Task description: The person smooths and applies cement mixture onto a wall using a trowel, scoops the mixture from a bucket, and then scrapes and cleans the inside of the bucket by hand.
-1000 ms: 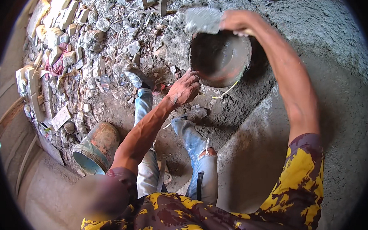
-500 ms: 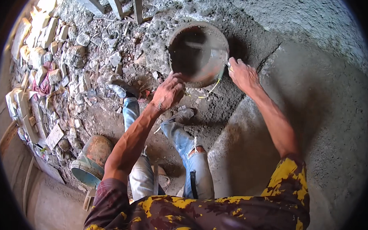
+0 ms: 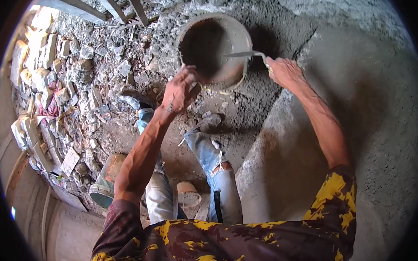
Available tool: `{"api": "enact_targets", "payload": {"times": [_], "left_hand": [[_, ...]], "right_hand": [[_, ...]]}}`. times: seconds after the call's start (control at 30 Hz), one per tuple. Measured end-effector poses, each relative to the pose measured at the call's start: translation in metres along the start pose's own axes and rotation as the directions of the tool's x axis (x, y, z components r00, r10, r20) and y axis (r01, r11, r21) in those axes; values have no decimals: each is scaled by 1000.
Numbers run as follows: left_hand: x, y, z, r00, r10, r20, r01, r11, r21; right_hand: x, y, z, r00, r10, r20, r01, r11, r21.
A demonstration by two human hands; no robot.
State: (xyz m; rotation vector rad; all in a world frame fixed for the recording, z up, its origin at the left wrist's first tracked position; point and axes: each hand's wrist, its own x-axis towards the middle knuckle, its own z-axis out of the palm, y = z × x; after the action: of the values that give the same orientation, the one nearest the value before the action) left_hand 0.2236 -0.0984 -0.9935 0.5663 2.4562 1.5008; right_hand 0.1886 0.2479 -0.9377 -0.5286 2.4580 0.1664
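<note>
My right hand (image 3: pixel 284 72) is closed around the handle of a trowel (image 3: pixel 244 54). Its grey blade reaches left over the rim of a round bucket (image 3: pixel 238 31), whose inside is dark and wet-looking in part. My left hand (image 3: pixel 179 85) is at the near left side of the bucket, with curled fingers over the rim; the fingertips are partly hidden. A thin yellowish handle hangs along the bucket's near right side.
Broken bricks and rubble (image 3: pixel 49 83) cover the left side. Wooden posts (image 3: pixel 113 5) stand at the far left. A second bucket (image 3: pixel 110 173) lies tipped by my left arm, and a small round container (image 3: pixel 188 194) sits between my legs. Smooth grey cement (image 3: pixel 357 89) spreads to the right.
The trowel blade now extends over the bucket, where earlier it could not be made out. My right hand has turned and risen a little. My left hand stays by the rim.
</note>
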Motion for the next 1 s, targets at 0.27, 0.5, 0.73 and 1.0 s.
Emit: {"api": "enact_targets", "payload": {"times": [0.27,0.5,0.73,1.0], "left_hand": [[119,-56,-20,979,-137,-152,170,959,225],[164,-133,-7,667,-544,510,567,814,126],[172,-202,18,525,-389,757,765,605,-220],[127,-225,27,390,-585,711,881,461,-104]], "right_hand": [[-68,-98,18,718,684,-131,-367,532,763],[-79,-133,69,788,575,220,-558,516,650],[-69,-146,155,699,625,348,-537,137,833],[19,-342,109,613,333,717,-94,-870,484]]}}
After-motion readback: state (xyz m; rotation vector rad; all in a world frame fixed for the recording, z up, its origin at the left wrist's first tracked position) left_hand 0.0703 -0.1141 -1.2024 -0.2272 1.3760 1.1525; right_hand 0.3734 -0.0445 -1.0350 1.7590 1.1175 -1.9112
